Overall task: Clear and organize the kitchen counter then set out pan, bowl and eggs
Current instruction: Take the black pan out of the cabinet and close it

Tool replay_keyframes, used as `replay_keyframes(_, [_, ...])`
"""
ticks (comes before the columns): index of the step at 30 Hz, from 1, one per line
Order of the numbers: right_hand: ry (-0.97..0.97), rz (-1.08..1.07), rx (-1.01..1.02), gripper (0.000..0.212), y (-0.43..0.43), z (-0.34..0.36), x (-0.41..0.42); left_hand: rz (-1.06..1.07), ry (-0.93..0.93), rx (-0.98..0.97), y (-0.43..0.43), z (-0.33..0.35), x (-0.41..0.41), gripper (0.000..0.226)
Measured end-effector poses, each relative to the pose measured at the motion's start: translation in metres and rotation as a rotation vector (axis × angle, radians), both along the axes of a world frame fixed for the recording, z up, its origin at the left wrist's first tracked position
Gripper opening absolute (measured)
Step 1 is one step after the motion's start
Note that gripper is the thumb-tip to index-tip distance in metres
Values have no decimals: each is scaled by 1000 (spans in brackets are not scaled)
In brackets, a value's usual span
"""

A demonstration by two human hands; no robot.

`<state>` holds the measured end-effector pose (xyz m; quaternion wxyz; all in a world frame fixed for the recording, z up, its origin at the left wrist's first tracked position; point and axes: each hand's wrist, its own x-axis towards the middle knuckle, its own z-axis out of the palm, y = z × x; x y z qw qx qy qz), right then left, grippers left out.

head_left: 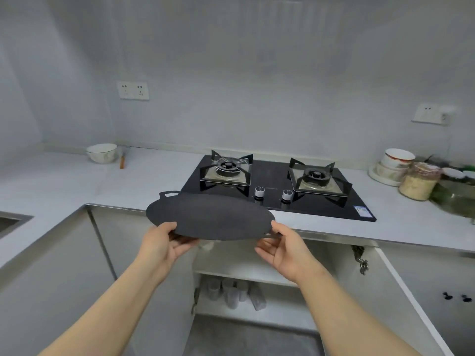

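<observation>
A flat, round black pan (210,214) with small loop handles hangs level in front of the counter edge, just below the stove. My left hand (164,242) grips its near left rim, thumb on top and fingers underneath. My right hand (281,246) holds the right handle the same way. A white bowl (101,152) sits at the back left of the counter. No eggs show in this view.
A black two-burner gas stove (277,186) is set into the white counter (77,186). Stacked bowls and a plate (393,163), a jar (419,181) and greens crowd the right end. The cabinet door (416,291) below stands open, cups on its shelf. A sink corner (10,222) lies left.
</observation>
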<state>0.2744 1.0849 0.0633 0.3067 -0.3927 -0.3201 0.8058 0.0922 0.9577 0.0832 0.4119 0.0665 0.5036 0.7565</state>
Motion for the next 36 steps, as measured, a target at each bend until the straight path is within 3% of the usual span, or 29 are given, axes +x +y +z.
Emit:
replay_keyframes(6, [33,145,49,15,15,21,-63,196,-93,67,3,-1,-47,37])
replay_keyframes(14, [-34,280,62,20,22,5,-176,277,-101,47,-12,-17,-138,36])
replay_keyframes(18, [-40,288,40,16,31,-6,-250,291,-76,9,-6,-26,-210,36])
replay_keyframes(23, [-85,192,-1,27,44,-21,-346,255,-71,-62,7,-36,-302,34])
replay_keyframes(27, [-141,156,-52,17,50,-33,-410,224,-86,-129,21,-49,-371,30])
replay_keyframes(31, [-196,119,-97,10,60,-42,-438,209,-113,-167,38,-63,-403,27])
replay_keyframes(36, [-240,130,-96,17,86,-48,-463,229,-134,-192,64,-76,-426,28])
